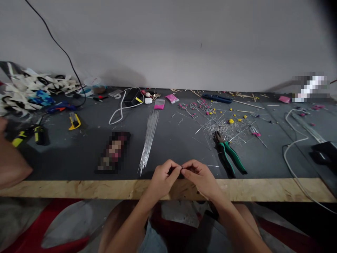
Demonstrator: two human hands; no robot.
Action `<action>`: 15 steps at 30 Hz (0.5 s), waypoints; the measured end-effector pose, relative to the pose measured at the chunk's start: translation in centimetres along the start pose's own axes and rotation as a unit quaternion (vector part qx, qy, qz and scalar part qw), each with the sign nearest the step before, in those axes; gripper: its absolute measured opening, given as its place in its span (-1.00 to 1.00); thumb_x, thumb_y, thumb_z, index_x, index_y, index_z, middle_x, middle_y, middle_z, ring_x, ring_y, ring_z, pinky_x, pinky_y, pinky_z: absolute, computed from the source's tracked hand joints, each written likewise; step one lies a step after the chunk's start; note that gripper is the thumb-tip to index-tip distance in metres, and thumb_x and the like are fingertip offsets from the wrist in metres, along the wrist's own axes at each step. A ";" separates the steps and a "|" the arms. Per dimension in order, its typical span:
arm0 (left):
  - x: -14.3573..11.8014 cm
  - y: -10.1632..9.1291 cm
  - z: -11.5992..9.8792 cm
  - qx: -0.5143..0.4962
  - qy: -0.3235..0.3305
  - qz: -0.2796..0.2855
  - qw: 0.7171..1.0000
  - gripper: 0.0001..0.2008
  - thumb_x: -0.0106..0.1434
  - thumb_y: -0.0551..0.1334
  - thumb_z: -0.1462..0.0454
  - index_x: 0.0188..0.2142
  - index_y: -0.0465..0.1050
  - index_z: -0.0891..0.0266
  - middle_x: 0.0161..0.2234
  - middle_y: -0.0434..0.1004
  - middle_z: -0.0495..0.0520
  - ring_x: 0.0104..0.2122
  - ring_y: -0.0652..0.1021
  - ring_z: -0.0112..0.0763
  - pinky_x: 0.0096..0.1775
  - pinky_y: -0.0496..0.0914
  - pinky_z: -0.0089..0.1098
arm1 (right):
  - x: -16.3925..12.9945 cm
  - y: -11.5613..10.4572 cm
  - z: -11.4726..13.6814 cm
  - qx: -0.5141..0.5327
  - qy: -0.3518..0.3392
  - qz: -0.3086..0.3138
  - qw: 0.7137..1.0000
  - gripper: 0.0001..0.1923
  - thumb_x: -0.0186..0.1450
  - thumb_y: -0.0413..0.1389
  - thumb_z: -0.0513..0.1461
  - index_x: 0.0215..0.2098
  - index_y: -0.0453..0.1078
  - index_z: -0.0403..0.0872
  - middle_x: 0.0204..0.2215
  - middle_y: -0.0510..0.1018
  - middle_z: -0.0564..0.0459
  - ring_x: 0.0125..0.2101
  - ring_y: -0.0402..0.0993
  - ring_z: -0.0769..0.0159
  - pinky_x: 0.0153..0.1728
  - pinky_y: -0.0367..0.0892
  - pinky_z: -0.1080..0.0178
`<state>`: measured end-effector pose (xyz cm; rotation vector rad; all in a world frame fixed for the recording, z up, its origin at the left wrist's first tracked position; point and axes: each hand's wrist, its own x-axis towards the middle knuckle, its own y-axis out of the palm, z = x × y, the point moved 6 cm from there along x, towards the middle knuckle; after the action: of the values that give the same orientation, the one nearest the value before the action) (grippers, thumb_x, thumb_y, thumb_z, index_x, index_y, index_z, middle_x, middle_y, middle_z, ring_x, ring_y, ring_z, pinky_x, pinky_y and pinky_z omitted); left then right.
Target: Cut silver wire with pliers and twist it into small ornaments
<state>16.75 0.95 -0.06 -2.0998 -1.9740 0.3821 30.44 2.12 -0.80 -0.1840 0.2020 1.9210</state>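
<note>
My left hand [165,178] and my right hand [202,177] meet at the table's near edge, fingertips pinched together. Between them shows a tiny dark speck, too small to name; whatever each pinch holds is mostly hidden by the fingers. Left of my hands lies a bundle of thin straight metal wires [150,140]. Pliers with green and black handles [231,156] rest to the right, jaws pointing away from me. Beyond the pliers spreads a pile of short wire pieces [223,128]. Several small wire shapes with pink bits [193,105] lie farther back.
Pink packets [159,104] sit behind the wire bundle. A blurred-out dark rectangle [113,153], a yellow cutter [74,121] and a glue gun [60,106] lie to the left. Another person's arm [13,161] reaches in at far left. A white cable [289,147] crosses the right side.
</note>
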 end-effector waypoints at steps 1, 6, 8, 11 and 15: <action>0.1 0.0 0.3 -0.036 -0.028 0.015 0.999 -0.80 0.21 0.13 0.19 -0.48 0.37 0.24 -0.60 0.39 -0.09 -0.56 0.38 -0.51 -0.50 0.22 -0.51 | 0.1 0.0 0.2 -0.019 -0.014 0.008 1.000 -0.90 0.19 0.15 -0.18 -0.34 0.44 -0.02 -0.43 0.51 0.12 -0.38 0.39 0.34 -0.33 0.25 0.28; -0.2 0.9 1.8 -0.286 -0.187 0.110 0.933 -0.77 0.11 0.21 0.20 -0.54 0.21 0.24 -0.71 0.16 -0.18 -0.69 0.21 -0.62 -0.60 0.06 -0.56 | 0.3 0.5 1.3 -0.090 -0.099 0.034 0.990 -0.91 0.25 0.09 -0.22 -0.34 0.45 0.00 -0.40 0.52 0.09 -0.34 0.42 0.30 -0.27 0.27 0.26; -0.7 1.5 1.8 -0.370 -0.240 0.154 0.884 -0.76 0.07 0.25 0.21 -0.53 0.18 0.23 -0.71 0.07 -0.22 -0.72 0.16 -0.64 -0.65 -0.04 -0.58 | 0.2 0.9 1.8 -0.105 -0.133 0.052 0.984 -0.90 0.27 0.08 -0.22 -0.35 0.44 0.00 -0.40 0.50 0.07 -0.33 0.42 0.30 -0.25 0.27 0.24; -1.0 1.9 1.5 -0.423 -0.257 0.192 0.847 -0.75 0.05 0.28 0.23 -0.52 0.19 0.24 -0.71 0.01 -0.23 -0.73 0.13 -0.66 -0.67 -0.09 -0.59 | 0.1 1.2 2.5 -0.113 -0.166 0.068 0.977 -0.88 0.28 0.07 -0.21 -0.36 0.44 -0.01 -0.40 0.49 0.05 -0.32 0.42 0.29 -0.24 0.27 0.23; -0.3 1.2 1.3 -0.380 -0.157 0.109 0.905 -0.75 0.12 0.25 0.20 -0.54 0.23 0.26 -0.69 0.15 -0.17 -0.66 0.25 -0.62 -0.59 0.14 -0.56 | 0.2 0.9 2.7 -0.100 -0.174 0.037 0.979 -0.90 0.28 0.07 -0.21 -0.32 0.43 0.01 -0.35 0.49 0.04 -0.26 0.42 0.28 -0.18 0.27 0.21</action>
<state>17.44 0.56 -1.65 -2.9009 -2.3323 -0.0494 29.42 2.59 1.85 0.0294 -0.2222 2.0123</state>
